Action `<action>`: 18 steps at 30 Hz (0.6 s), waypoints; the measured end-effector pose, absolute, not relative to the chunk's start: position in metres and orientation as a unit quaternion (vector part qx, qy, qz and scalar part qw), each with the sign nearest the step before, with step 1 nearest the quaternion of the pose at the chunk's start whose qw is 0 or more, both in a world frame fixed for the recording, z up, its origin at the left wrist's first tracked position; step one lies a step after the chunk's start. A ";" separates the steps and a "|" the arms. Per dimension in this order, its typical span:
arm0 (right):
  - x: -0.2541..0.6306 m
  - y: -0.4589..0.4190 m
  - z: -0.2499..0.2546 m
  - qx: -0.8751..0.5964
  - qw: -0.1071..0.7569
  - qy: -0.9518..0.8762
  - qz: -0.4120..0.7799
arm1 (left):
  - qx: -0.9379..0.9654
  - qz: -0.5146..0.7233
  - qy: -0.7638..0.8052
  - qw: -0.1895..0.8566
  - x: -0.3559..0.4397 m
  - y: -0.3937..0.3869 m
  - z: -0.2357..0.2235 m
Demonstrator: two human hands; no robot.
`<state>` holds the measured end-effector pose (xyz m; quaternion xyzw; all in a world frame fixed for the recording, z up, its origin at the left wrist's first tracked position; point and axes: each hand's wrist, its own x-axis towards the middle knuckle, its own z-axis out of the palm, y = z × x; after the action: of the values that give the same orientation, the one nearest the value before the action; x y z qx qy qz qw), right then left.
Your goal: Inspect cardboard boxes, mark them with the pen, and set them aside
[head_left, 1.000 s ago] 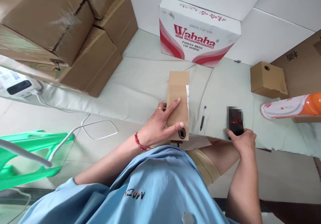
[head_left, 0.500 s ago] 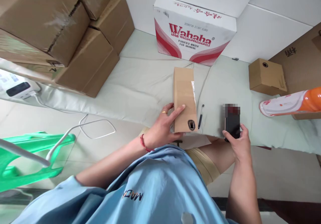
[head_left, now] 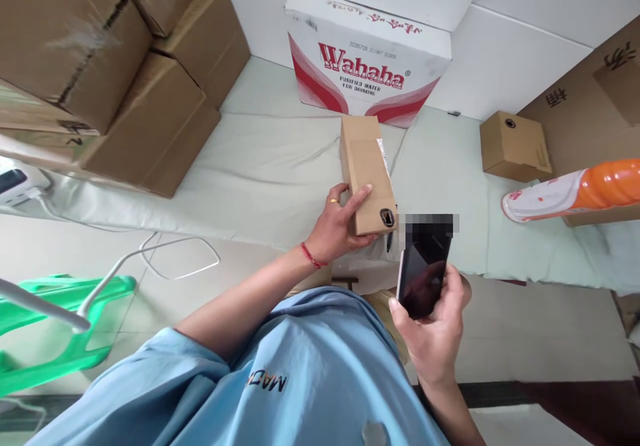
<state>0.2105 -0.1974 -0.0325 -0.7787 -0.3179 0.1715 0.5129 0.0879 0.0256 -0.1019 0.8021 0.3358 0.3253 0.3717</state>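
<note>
My left hand (head_left: 339, 223) grips the near end of a long, narrow cardboard box (head_left: 367, 166), thumb on top and other fingers along its side and front edge. The box has a dark-rimmed hole near its front corner and a torn white strip on its right side. My right hand (head_left: 435, 326) is closed around a black smartphone (head_left: 425, 276), held up near the table's front edge with its dark screen toward me; its top is pixelated. Partly hidden between box and phone lies a pen (head_left: 389, 242).
A white Wahaha water carton (head_left: 367, 59) stands against the wall. Brown cartons (head_left: 150, 119) are stacked at left. A small cardboard box (head_left: 515, 146) and an orange-and-white bottle (head_left: 570, 189) are at right. A green plastic stool (head_left: 100, 326) and white cable stand on the lower left.
My right hand has lifted the phone off the table and brought it left, closer to me. The left hand has shifted the box slightly, its near end raised or pushed farther away.
</note>
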 end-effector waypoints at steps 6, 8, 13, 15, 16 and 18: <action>0.200 -0.171 -0.032 -0.776 0.488 -0.369 0.154 | 0.806 0.306 0.338 0.377 0.089 0.026 -0.098; 0.197 -0.168 -0.031 -0.774 0.482 -0.384 0.144 | 0.807 0.303 0.338 0.379 0.089 0.026 -0.098; 0.193 -0.168 -0.028 -0.784 0.460 -0.405 0.097 | 0.805 0.306 0.337 0.381 0.088 0.026 -0.097; 0.192 -0.168 -0.026 -0.788 0.455 -0.405 0.089 | 0.806 0.304 0.335 0.381 0.089 0.026 -0.097; 0.192 -0.168 -0.026 -0.789 0.455 -0.404 0.090 | 0.807 0.303 0.335 0.380 0.089 0.026 -0.096; 0.191 -0.168 -0.024 -0.788 0.462 -0.396 0.095 | 0.807 0.298 0.338 0.382 0.090 0.026 -0.095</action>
<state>0.1911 -0.1682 -0.0241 -0.7877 -0.3958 0.0954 0.4624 0.0896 0.0260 -0.0950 0.8070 0.3377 0.2982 0.3819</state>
